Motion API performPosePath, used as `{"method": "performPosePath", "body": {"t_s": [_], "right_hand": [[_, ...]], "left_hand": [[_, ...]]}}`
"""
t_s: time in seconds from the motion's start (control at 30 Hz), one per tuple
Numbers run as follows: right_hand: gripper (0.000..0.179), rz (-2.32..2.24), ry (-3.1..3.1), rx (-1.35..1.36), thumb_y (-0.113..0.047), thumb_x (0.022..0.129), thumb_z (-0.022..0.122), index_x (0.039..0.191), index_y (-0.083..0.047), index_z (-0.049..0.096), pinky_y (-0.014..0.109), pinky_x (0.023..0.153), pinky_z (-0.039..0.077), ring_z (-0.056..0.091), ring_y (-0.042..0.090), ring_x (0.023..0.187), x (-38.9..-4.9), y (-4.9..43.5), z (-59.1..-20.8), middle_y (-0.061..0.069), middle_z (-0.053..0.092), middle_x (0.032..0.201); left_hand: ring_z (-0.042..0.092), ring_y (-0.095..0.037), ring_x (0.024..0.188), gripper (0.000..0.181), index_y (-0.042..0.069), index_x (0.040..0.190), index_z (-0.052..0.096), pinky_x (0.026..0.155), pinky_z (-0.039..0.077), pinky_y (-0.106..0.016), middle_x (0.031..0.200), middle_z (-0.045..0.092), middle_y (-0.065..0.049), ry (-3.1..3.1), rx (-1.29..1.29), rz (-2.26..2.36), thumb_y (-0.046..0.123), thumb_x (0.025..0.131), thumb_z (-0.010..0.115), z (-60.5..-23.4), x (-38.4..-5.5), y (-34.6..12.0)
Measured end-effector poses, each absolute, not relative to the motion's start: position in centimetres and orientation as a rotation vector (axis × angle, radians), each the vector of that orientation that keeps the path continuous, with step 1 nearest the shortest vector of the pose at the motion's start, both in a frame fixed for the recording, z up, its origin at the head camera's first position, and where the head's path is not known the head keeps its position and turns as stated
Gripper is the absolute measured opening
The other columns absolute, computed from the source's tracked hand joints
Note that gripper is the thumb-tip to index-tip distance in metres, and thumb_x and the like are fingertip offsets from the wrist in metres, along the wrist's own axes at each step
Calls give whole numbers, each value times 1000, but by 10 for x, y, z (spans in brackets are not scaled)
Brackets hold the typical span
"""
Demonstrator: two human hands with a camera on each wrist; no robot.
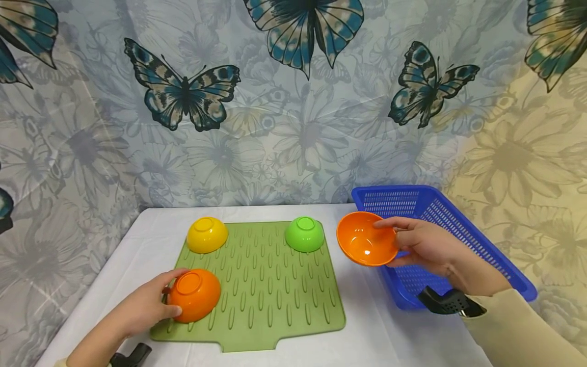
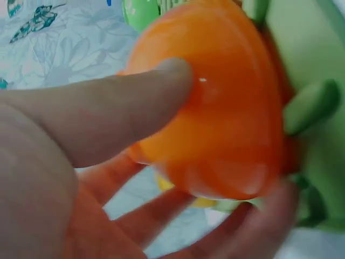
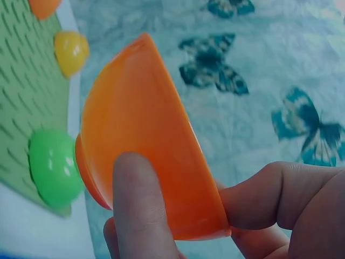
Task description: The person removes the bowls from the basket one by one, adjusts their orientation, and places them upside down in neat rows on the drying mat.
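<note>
Upside down at the front left of the green drying mat (image 1: 257,326) is an orange bowl (image 1: 197,295). My left hand (image 1: 147,306) grips its side, thumb on the near wall and fingers around the far side, as the left wrist view also shows. A second orange bowl (image 1: 362,239) is held up by my right hand (image 1: 426,250), its inside turned toward the head camera. The right wrist view shows the thumb and fingers pinching this bowl's (image 3: 135,124) wall near the rim. It hangs between the mat and the blue basket.
A yellow bowl (image 1: 207,235) sits inverted at the mat's back left corner, and a green bowl (image 1: 304,234) inverted at its back right. The blue plastic basket (image 1: 486,250) stands on the white-covered table (image 1: 362,316) at right. Butterfly-patterned cloth (image 1: 293,127) hangs behind.
</note>
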State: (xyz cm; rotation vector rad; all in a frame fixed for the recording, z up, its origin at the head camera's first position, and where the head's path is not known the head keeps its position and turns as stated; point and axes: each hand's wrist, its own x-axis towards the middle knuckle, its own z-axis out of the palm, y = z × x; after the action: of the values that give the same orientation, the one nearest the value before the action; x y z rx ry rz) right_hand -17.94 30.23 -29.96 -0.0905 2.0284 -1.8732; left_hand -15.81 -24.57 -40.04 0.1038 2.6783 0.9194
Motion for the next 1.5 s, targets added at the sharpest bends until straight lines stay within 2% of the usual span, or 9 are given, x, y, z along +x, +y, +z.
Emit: {"method": "performPosePath", "body": {"t_s": [0.17, 0.23, 0.4, 0.53, 0.67, 0.8, 1.0, 1.3, 1.5], "right_hand": [[38, -1894, 1965, -144, 3, 95, 51, 131, -1, 60, 57, 85, 52, 64, 38, 103, -169, 285, -304, 26, 35, 144], [38, -1904, 1946, -159, 3, 95, 52, 132, -1, 60, 56, 84, 52, 64, 39, 103, -165, 278, -307, 25, 36, 144], [37, -1946, 1890, -190, 4, 93, 53, 129, -2, 62, 56, 82, 54, 64, 39, 103, -152, 260, -314, 24, 41, 140], [39, -1968, 1850, -216, 7, 90, 51, 126, -1, 63, 57, 81, 54, 63, 39, 102, -142, 246, -321, 26, 41, 139], [39, -1965, 1819, -256, 7, 90, 51, 126, -1, 63, 58, 79, 54, 63, 40, 102, -133, 234, -326, 24, 44, 137], [38, -1964, 1792, -297, 7, 90, 53, 125, -2, 64, 58, 78, 55, 62, 40, 102, -127, 224, -331, 20, 49, 134], [38, -1978, 1781, -318, 8, 88, 56, 124, -2, 64, 57, 77, 56, 64, 38, 97, -121, 214, -337, 19, 52, 129], [39, -1983, 1779, -315, 8, 88, 57, 126, 1, 62, 55, 77, 56, 64, 34, 91, -119, 208, -339, 21, 50, 129], [42, -2004, 1848, -297, -6, 98, 59, 138, 2, 53, 57, 80, 54, 62, 35, 105, -123, 211, -330, 22, 48, 136]], "left_hand": [[54, -51, 111, 91, 2, 152, 37, 82, 48, -63, 141, 42, -32, 2933, 271, 616, 24, 78, 85, -379, -144, -226], [55, -52, 112, 99, 9, 158, 28, 83, 48, -65, 149, 34, -29, 3026, 307, 658, 30, 80, 84, -366, -137, -210], [61, -43, 108, 102, 36, 156, 18, 82, 55, -51, 152, 30, -19, 2730, 445, 1523, 27, 81, 86, -348, -122, -155], [58, -49, 112, 94, 35, 151, 24, 83, 56, -45, 157, 16, -22, 2190, 538, 1911, 17, 82, 85, -352, -119, -114], [46, -44, 130, 89, 29, 151, 34, 89, 53, -47, 161, -2, -6, 1779, 541, 2062, 5, 81, 83, -359, -119, -83], [38, -37, 136, 84, 23, 149, 42, 89, 53, -46, 159, 4, -3, 1574, 514, 2123, 1, 79, 84, -364, -119, -63], [59, -34, 114, 77, 14, 147, 46, 86, 55, -37, 152, 31, -15, 1461, 464, 2158, -1, 80, 82, -370, -118, -53], [60, -38, 112, 73, 8, 146, 43, 85, 55, -46, 150, 28, -19, 1329, 474, 2220, -9, 83, 76, -376, -121, -54], [57, -35, 118, 73, 12, 143, 48, 86, 55, -44, 149, 31, -17, 1522, 492, 2188, -3, 80, 81, -373, -125, -60]]}}
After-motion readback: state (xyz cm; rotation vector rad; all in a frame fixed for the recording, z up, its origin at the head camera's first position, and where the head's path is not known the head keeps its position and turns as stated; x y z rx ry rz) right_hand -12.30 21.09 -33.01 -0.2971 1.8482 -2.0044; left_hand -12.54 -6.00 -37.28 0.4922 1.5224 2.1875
